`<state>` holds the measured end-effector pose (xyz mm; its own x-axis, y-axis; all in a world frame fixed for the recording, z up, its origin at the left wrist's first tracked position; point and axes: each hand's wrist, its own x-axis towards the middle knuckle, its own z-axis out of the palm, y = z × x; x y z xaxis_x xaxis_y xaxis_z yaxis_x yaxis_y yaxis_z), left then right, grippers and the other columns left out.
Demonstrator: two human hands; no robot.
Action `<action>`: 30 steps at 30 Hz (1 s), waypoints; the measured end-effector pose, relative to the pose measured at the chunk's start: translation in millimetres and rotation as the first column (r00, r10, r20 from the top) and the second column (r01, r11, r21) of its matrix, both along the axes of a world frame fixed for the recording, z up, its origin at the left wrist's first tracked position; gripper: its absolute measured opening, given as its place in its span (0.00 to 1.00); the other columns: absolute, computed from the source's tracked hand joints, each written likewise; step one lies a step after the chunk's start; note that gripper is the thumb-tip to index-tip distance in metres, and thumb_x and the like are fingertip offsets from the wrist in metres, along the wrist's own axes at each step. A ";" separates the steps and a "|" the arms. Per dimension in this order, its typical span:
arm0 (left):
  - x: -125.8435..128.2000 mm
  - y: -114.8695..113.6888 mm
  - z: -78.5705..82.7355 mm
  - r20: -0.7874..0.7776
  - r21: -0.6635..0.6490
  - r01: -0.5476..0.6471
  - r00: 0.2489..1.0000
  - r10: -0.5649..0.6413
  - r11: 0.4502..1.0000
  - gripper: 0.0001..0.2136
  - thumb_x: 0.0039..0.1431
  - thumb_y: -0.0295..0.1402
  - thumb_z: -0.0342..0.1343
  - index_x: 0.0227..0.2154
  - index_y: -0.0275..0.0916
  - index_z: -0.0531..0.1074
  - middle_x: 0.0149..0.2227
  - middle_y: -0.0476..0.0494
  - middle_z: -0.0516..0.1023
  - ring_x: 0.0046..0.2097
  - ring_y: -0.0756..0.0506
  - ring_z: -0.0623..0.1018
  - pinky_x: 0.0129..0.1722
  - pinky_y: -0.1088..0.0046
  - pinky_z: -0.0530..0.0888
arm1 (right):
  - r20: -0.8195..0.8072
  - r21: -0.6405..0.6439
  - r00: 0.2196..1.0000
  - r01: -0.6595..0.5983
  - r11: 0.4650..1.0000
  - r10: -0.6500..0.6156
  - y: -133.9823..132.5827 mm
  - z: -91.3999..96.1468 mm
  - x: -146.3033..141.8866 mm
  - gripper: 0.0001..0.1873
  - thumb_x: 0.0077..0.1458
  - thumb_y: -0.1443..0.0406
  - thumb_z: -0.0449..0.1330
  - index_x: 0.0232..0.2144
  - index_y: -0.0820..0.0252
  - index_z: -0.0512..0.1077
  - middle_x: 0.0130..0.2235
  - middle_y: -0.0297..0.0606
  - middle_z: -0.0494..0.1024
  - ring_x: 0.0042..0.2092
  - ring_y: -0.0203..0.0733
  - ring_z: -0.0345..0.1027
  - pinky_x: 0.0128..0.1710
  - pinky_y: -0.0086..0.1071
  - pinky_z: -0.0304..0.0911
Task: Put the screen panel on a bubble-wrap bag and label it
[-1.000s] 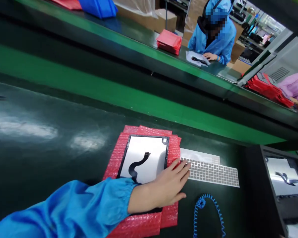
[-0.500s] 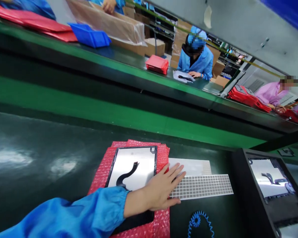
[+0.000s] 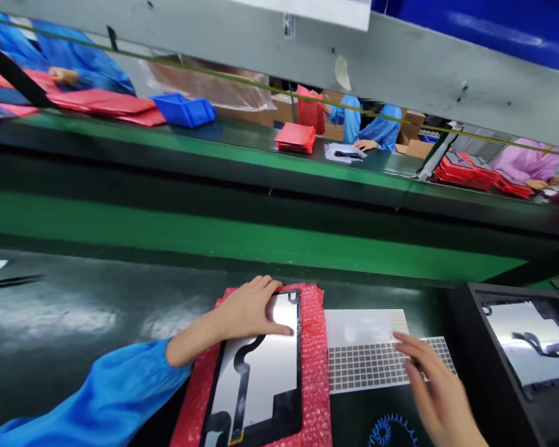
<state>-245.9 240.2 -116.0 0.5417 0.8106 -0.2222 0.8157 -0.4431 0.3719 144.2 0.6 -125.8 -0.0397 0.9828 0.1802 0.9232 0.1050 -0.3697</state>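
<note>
A silver panel with a black frame and a black ribbon cable (image 3: 261, 379) lies on a stack of red bubble-wrap bags (image 3: 314, 372) on the dark green bench. My left hand (image 3: 249, 307) rests on the panel's far left corner, fingers together and curved over its edge. My right hand (image 3: 440, 391) hovers with fingers stretched out over a sheet of small grey square stickers (image 3: 363, 366), fingertips at its right part. A plain white sheet (image 3: 361, 326) lies just beyond the sticker sheet.
A black tray (image 3: 475, 347) at the right holds another silver panel (image 3: 528, 338). A blue coiled cord (image 3: 391, 431) lies near the front edge. Across the green conveyor (image 3: 214, 233), other workers in blue and pink coats handle red bags (image 3: 295, 136) and a blue bin (image 3: 184, 110).
My left hand moved from the panel's near right side to its far left corner. My right hand came into view over the sticker sheet. The camera tilted up.
</note>
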 end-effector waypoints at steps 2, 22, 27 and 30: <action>-2.8 -3.1 1.8 -0.051 -0.050 0.047 0.997 -0.050 0.998 0.47 0.38 0.65 0.70 0.55 0.32 0.75 0.52 0.28 0.79 0.54 0.27 0.77 0.56 0.51 0.72 | 0.068 0.053 0.993 -0.096 0.994 0.092 29.8 -23.3 -5.9 0.21 0.76 0.59 0.49 0.62 0.55 0.72 0.62 0.48 0.77 0.64 0.62 0.70 0.64 0.65 0.68; 12.1 -44.5 63.6 0.172 -0.672 0.092 0.984 0.034 0.735 0.23 0.49 0.39 0.70 0.49 0.44 0.76 0.37 0.51 0.88 0.49 0.36 0.85 0.53 0.69 0.74 | -0.024 0.078 0.993 -0.110 0.991 0.113 80.8 -49.6 -98.4 0.20 0.73 0.69 0.49 0.59 0.66 0.73 0.64 0.53 0.74 0.66 0.57 0.69 0.64 0.53 0.71; 28.4 -10.3 48.6 0.292 -0.668 0.200 0.956 0.004 0.717 0.30 0.45 0.41 0.72 0.52 0.40 0.75 0.42 0.47 0.87 0.45 0.36 0.86 0.39 0.72 0.78 | -0.093 0.062 0.995 -0.030 0.998 0.036 48.9 -43.9 -63.9 0.20 0.76 0.64 0.48 0.59 0.63 0.74 0.65 0.52 0.74 0.65 0.58 0.70 0.64 0.57 0.70; 42.4 15.5 34.2 0.278 -0.634 0.221 0.959 -0.049 0.741 0.32 0.41 0.44 0.74 0.50 0.38 0.76 0.47 0.44 0.85 0.48 0.34 0.85 0.41 0.71 0.79 | -0.179 0.020 0.984 -0.018 1.000 0.021 22.1 -50.7 -36.7 0.20 0.76 0.62 0.50 0.61 0.59 0.74 0.66 0.48 0.73 0.67 0.57 0.67 0.66 0.57 0.68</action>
<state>-203.5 255.7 -81.8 0.7381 0.4257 -0.5235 0.6192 -0.1190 0.7762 107.5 22.7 -176.5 -0.0245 0.9787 0.2040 0.8401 0.1308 -0.5265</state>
